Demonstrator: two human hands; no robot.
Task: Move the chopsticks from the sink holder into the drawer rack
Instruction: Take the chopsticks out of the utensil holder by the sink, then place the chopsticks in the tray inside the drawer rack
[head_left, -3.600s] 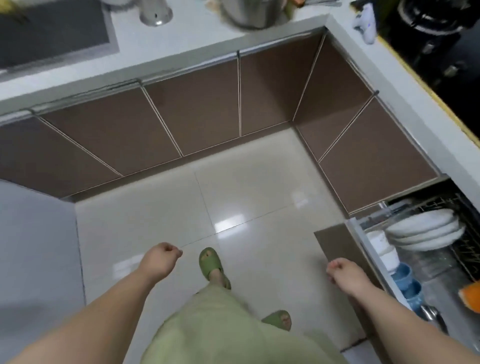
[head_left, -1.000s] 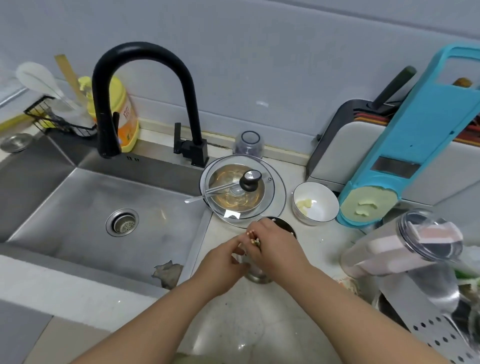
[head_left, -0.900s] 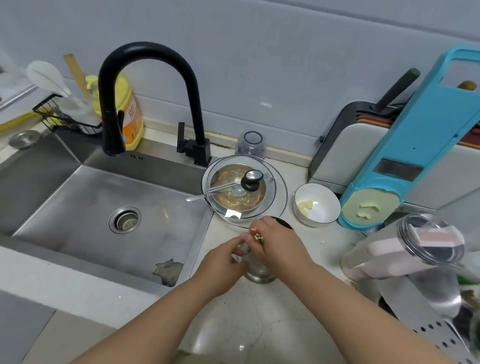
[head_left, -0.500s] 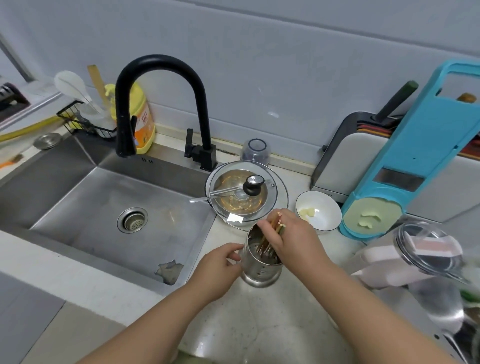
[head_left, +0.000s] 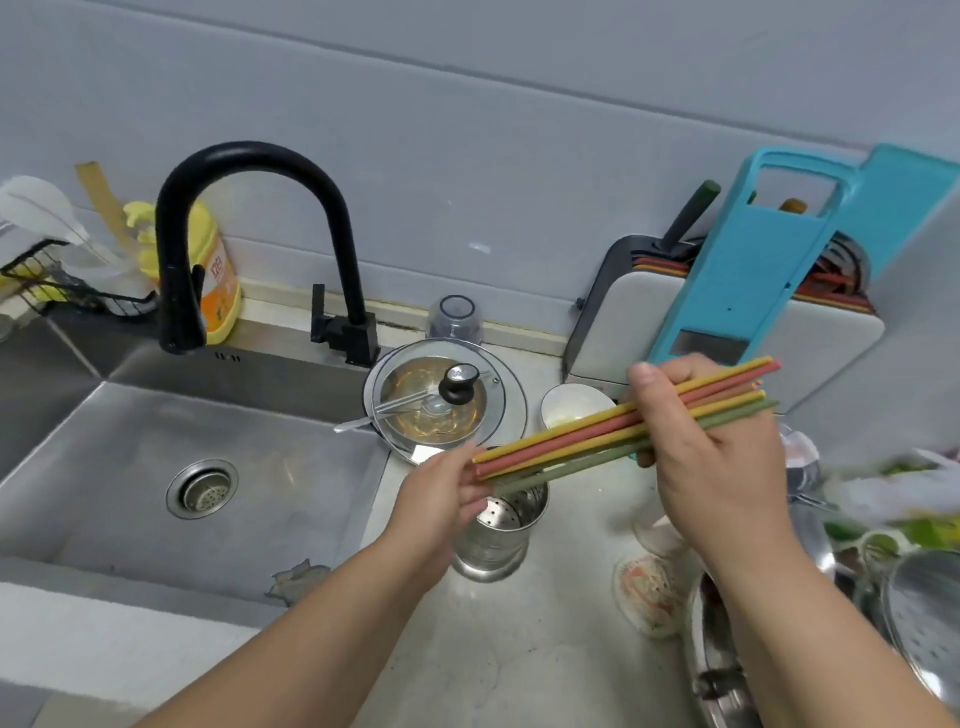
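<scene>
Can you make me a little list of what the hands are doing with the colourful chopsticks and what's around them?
chopsticks: yellow, red and green bundle, held level above the counter
right hand: wrapped around the bundle near one end
left hand: touching the other end
holder: shiny metal cup below the bundle, looks empty
pot lid: glass, black knob, behind the holder
sink: to the left, drain visible
faucet: black, curved
</scene>
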